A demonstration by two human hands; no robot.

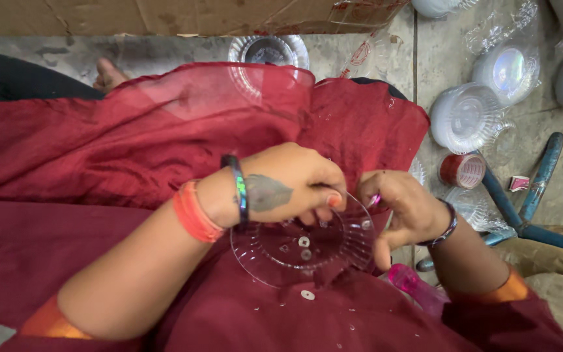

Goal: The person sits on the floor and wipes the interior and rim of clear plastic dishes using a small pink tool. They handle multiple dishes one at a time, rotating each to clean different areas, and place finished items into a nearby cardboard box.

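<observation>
Right of the red tape roll, blue metal bars cross the floor; stacked clear plates crowd behind it. Bare floor lies beyond the bars.

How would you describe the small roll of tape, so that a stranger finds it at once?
Look at the grey floor right of the red cloth. Below the stacks of clear plastic bowls, beside the blue metal tool, lies the tape roll, the only red-and-white ring there.
</observation>
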